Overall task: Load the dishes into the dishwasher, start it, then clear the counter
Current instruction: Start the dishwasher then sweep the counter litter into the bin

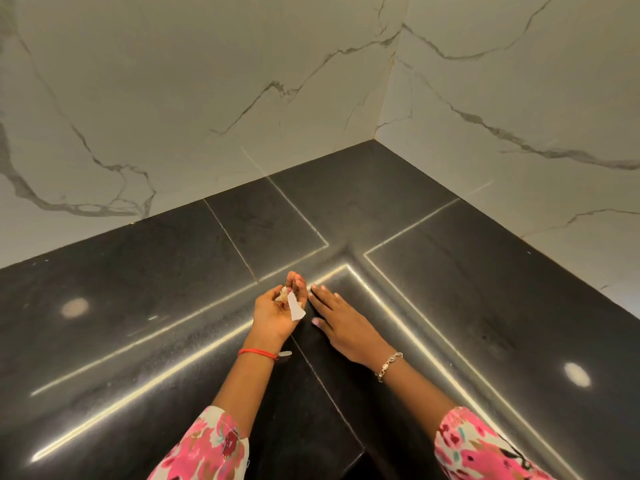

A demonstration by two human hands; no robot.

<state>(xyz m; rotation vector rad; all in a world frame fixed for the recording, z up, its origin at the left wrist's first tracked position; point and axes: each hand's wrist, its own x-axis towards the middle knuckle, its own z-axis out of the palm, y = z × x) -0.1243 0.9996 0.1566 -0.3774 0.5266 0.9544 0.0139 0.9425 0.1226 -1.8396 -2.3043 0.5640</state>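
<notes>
My left hand [277, 313] is cupped palm up over the black stone counter [138, 289], holding small scraps [290, 301]: a white paper piece and some brownish and red bits. My right hand [341, 320] lies flat, palm down, on the counter right beside it, fingers straight and together, with nothing in it. A small pale scrap [284, 354] lies on the counter next to my left wrist. No dishes or dishwasher are in view.
The L-shaped counter runs into a corner, with white marble-look walls [207, 98] behind it and to the right. A raised ridge [381, 289] follows the inner edge of the counter. Two ceiling lights reflect on the stone.
</notes>
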